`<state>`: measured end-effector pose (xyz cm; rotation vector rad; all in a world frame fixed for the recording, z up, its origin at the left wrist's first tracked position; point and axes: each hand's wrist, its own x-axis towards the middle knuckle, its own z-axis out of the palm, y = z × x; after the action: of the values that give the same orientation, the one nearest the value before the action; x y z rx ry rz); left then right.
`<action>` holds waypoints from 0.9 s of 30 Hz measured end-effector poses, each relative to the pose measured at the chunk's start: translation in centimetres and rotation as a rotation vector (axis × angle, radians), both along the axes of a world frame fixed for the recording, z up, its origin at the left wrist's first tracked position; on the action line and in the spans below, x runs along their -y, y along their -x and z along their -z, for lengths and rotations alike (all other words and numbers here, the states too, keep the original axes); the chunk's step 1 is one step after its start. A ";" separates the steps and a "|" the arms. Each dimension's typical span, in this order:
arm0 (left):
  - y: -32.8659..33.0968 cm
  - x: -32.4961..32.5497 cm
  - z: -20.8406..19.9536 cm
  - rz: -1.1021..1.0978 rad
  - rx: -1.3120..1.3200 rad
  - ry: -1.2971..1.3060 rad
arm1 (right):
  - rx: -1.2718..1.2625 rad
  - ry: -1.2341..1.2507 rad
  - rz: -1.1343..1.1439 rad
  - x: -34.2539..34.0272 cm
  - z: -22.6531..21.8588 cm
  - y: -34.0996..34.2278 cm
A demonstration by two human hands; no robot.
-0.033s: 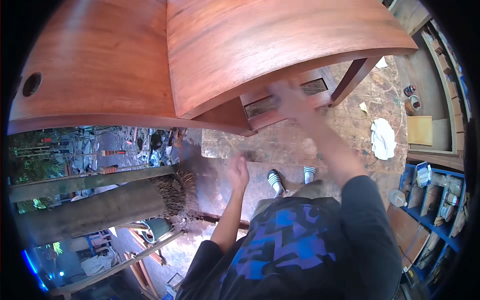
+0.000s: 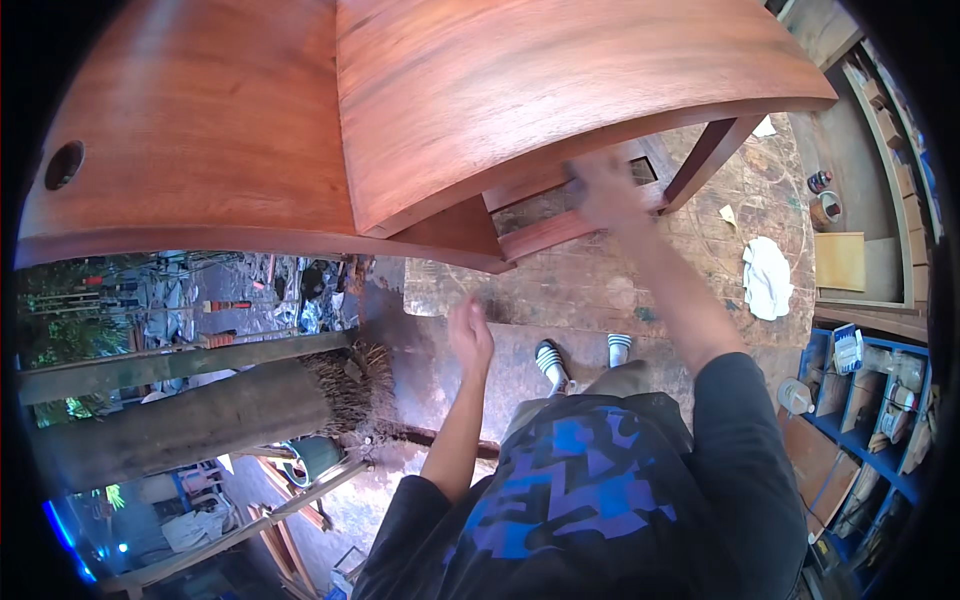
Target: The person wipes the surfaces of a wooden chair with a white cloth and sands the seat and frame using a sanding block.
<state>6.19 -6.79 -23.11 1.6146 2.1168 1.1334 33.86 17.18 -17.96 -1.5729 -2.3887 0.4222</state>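
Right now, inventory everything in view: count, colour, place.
Wooden furniture: one piece, reddish-brown, across the top
Worn work surface: one, brown, beneath it
Cloth: one, white, on the surface's right side
Small containers: two, dark and brownish, right
Board: one, yellowish, right
Shelf unit: one, blue, lower right
Frayed cylinder: one, grey-brown, left
Foliage: uncounted, green, far left
Small clutter: too indistinct to count
Striped footwear: two, dark and white, centre
Left hand: one, bare, below the furniture's edge
Right hand: one, bare, blurred, at the furniture's lower frame
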 end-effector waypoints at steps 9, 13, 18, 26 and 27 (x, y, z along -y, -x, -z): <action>3.5 -9.4 5.7 -0.112 -0.331 -0.068 | 0.193 -0.010 -0.155 2.5 0.7 9.4; 3.9 -8.8 6.7 -0.089 -0.462 -0.022 | 0.175 -0.046 0.102 -1.2 3.4 -1.4; 3.6 -9.3 7.3 -0.065 -0.457 -0.024 | 0.153 -0.273 0.239 0.5 4.3 2.7; 2.6 -7.5 6.4 -0.069 -0.216 -0.113 | -0.005 -0.334 0.132 1.1 4.1 1.6; 1.9 -7.6 6.6 -0.094 -0.172 -0.131 | -0.068 -0.366 0.346 -0.4 3.8 -0.9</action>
<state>4.25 0.84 -29.68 1.7443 2.2907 1.2261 34.79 17.56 -21.72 -1.7113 -1.9471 -0.0310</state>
